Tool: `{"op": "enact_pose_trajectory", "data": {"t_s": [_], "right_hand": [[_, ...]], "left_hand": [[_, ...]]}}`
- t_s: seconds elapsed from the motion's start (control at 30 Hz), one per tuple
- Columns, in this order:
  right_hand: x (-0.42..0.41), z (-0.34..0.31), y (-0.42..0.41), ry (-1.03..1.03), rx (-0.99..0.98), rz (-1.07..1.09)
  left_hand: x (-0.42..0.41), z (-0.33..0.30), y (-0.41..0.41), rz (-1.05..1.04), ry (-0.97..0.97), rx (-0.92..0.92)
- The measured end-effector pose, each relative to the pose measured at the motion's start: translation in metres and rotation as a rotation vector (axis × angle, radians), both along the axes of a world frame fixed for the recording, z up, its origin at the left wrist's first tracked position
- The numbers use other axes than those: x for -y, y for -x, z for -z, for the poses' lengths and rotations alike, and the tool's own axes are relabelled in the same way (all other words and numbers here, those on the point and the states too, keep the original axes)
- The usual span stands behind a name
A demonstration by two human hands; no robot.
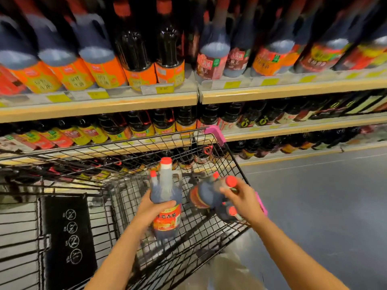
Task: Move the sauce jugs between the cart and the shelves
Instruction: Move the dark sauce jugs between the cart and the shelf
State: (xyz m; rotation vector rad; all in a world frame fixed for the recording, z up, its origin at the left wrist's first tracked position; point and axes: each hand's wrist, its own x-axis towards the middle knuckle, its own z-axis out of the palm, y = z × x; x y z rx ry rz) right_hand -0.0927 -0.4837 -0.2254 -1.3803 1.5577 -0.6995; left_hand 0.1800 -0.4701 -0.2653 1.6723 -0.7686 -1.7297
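1. The fingers (pixel 167 204) of the left hand (pixel 150 208) wrap round the shoulder of an upright dark plastic sauce jug with a red cap and red-orange label (pixel 166 206), held over the black wire shopping cart (pixel 117 147).
2. The right hand (pixel 240 197) curls its fingers (pixel 225 192) round the neck of a second dark red-capped jug (pixel 206 196), which lies tilted on its side against the cart's right wall.
3. More red-capped jugs (pixel 229 213) lie beneath the right hand; how many is unclear.
4. The wooden-edged store shelves (pixel 196 97) stand just beyond the cart, packed with bottles.
5. Risk: the left grip sits high on a heavy jug, so it could slip down through the palm.
6. Risk: lifting the tilted jug by its neck may let it swing into the wire or its neighbours.
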Motion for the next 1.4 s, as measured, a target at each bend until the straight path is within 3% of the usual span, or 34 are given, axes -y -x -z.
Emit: {"op": "enact_pose_trajectory", "data": {"t_s": [0.27,0.47,0.97,1.4], "right_hand": [[0.005,-0.069,0.068,0.154,0.22,0.407],[-0.005,-0.099,0.167,0.202,0.33,0.622],[-0.047,-0.112,0.512,0.213,0.214,0.63],[-0.007,-0.105,0.715,0.241,0.138,0.793]], "left_hand": [[0.061,-0.054,0.095,0.235,0.192,0.019],[0.082,-0.084,0.21,0.33,0.268,-0.021],[0.077,-0.108,0.565,0.484,0.27,-0.008],[0.153,-0.106,0.772,0.677,0.254,0.027]]}}
